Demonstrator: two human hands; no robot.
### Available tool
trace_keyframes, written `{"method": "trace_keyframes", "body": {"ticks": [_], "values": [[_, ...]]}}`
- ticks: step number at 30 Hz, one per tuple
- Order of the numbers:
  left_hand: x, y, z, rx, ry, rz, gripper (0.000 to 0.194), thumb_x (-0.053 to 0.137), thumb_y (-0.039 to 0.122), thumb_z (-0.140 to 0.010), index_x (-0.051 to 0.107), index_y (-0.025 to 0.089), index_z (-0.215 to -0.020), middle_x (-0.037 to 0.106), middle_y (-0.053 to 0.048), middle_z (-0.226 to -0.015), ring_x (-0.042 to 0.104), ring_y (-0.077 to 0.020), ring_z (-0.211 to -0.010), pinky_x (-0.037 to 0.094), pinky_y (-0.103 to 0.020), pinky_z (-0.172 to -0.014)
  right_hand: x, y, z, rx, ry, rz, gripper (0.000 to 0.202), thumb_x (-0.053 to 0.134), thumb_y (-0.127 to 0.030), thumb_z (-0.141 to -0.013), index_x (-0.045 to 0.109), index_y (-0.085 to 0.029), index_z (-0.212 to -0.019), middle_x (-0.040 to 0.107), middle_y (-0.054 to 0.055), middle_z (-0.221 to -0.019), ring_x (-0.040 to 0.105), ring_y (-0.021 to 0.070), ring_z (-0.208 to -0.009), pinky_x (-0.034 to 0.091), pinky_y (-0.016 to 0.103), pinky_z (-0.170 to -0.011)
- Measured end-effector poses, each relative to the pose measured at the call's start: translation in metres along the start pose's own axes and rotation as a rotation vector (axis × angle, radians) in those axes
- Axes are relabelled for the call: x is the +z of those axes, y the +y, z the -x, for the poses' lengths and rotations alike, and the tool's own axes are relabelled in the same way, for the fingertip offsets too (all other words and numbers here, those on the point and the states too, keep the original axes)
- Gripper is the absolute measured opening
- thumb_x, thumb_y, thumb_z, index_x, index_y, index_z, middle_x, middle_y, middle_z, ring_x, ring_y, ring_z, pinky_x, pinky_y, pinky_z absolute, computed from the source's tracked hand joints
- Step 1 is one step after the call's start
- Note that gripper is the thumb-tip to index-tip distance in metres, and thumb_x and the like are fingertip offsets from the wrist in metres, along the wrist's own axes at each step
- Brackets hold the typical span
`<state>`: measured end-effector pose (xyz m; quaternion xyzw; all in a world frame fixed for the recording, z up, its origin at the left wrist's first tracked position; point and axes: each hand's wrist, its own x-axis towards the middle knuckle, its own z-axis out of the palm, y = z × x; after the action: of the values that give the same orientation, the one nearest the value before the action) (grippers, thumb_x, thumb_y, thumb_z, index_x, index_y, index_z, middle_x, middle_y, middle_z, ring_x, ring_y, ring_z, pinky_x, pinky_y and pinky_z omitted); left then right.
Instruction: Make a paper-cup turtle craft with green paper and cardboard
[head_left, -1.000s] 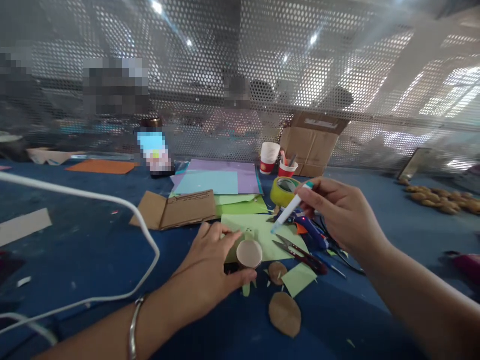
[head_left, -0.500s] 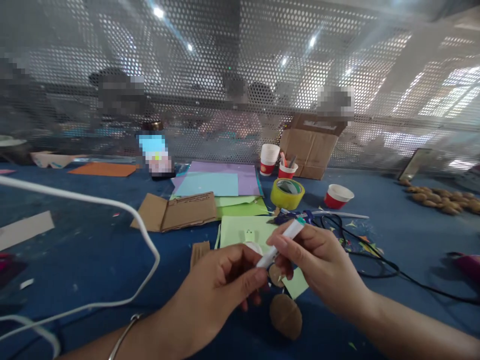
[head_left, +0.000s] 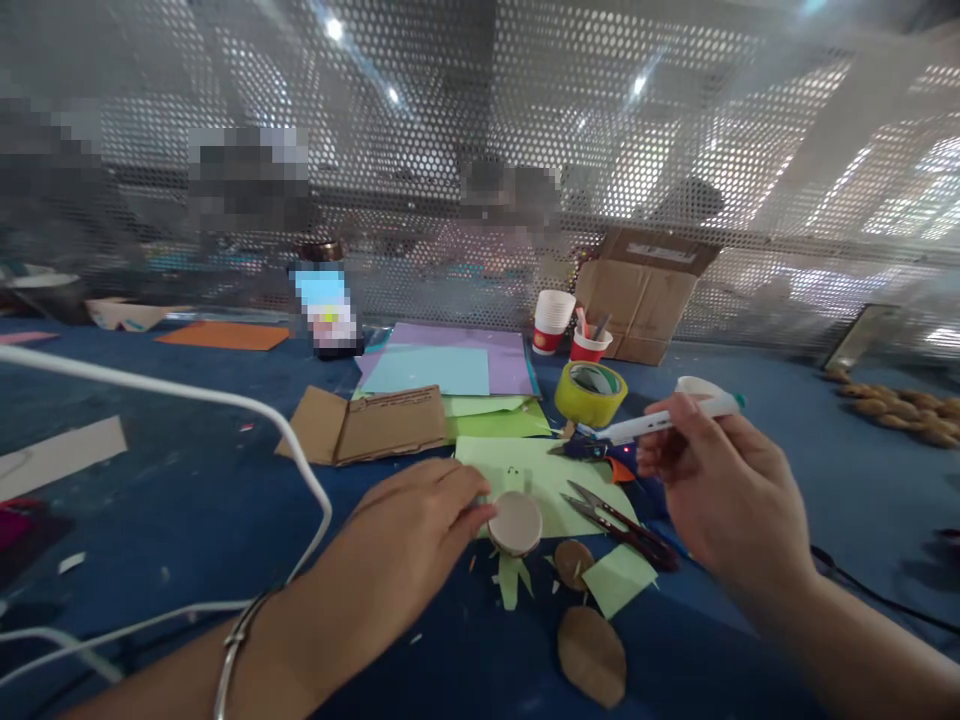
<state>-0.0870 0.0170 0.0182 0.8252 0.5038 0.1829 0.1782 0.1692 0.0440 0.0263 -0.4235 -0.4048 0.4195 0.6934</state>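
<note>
Blue table (head_left: 450,675); hands now separated: right hand (head_left: 731,490) grips marker (head_left: 634,428); round piece (head_left: 515,523) at left hand (head_left: 420,520), fingers bent, hold unclear.

Dim overall. Lamps (head_left: 334,29) glare and streak across perforated metal screen (head_left: 420,130); brighter light at its right end. Behind it, hazy. Tabletop (head_left: 202,510) below it: soft shadows. Phone (head_left: 326,310) pixelated. Edges stretched, wide-angle.
</note>
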Motion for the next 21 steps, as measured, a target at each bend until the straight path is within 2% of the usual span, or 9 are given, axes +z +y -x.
{"method": "trace_keyframes", "body": {"ticks": [3, 5, 11, 13, 16, 21], "values": [[0.004, -0.009, -0.004, 0.003, -0.043, -0.084, 0.022, 0.056, 0.036, -0.094, 0.074, 0.025, -0.099, 0.071, -0.007, -0.098, 0.062, -0.0305, -0.097, 0.041, -0.046, -0.095, -0.002, 0.007, 0.004, -0.075, -0.094, 0.079, 0.020, 0.075, -0.041, -0.085, 0.073, -0.023, -0.090, 0.069, 0.002, -0.071, 0.065, 0.0153, -0.061, 0.056, 0.027, -0.054], [0.007, -0.007, -0.004, 0.021, -0.020, -0.114, 0.021, 0.061, 0.039, -0.090, 0.074, 0.026, -0.100, 0.068, -0.008, -0.101, 0.059, -0.0326, -0.101, 0.037, -0.050, -0.100, -0.003, 0.011, 0.008, -0.105, -0.155, 0.133, 0.017, 0.070, -0.041, -0.090, 0.073, -0.024, -0.094, 0.070, 0.002, -0.074, 0.065, 0.0158, -0.064, 0.056, 0.028, -0.055], [0.013, 0.011, -0.014, 0.001, -0.020, -0.206, 0.038, 0.045, 0.046, -0.097, 0.069, 0.018, -0.087, 0.064, -0.011, -0.091, 0.053, -0.0324, -0.094, 0.040, -0.048, -0.083, -0.003, 0.015, 0.010, -0.119, -0.223, 0.184, 0.015, 0.069, -0.040, -0.092, 0.073, -0.025, -0.093, 0.070, 0.002, -0.077, 0.067, 0.0161, -0.066, 0.057, 0.026, -0.053], [0.016, 0.012, -0.021, -0.013, -0.038, -0.216, 0.025, 0.054, 0.037, -0.092, 0.067, 0.018, -0.082, 0.063, -0.010, -0.090, 0.053, -0.0312, -0.094, 0.041, -0.044, -0.079, -0.003, 0.016, 0.011, -0.131, -0.228, 0.193, 0.015, 0.069, -0.039, -0.091, 0.073, -0.025, -0.094, 0.070, 0.002, -0.077, 0.068, 0.0158, -0.065, 0.057, 0.026, -0.053], [0.020, 0.009, -0.027, -0.010, -0.044, -0.225, 0.018, 0.052, 0.027, -0.089, 0.065, 0.020, -0.078, 0.062, -0.008, -0.088, 0.054, -0.0286, -0.091, 0.041, -0.039, -0.075, -0.002, 0.019, 0.014, -0.175, -0.234, 0.210, 0.015, 0.069, -0.038, -0.092, 0.072, -0.024, -0.098, 0.071, 0.002, -0.078, 0.069, 0.0152, -0.065, 0.059, 0.025, -0.053], [0.016, 0.004, -0.024, -0.024, 0.111, -0.029, 0.019, 0.047, 0.029, -0.094, 0.061, 0.020, -0.084, 0.063, -0.005, -0.091, 0.057, -0.0204, -0.081, 0.041, -0.032, -0.069, -0.005, 0.021, 0.016, -0.223, -0.261, 0.270, 0.017, 0.063, -0.037, -0.096, 0.068, -0.025, -0.107, 0.075, 0.002, -0.084, 0.071, 0.0142, -0.068, 0.060, 0.025, -0.058]]}}
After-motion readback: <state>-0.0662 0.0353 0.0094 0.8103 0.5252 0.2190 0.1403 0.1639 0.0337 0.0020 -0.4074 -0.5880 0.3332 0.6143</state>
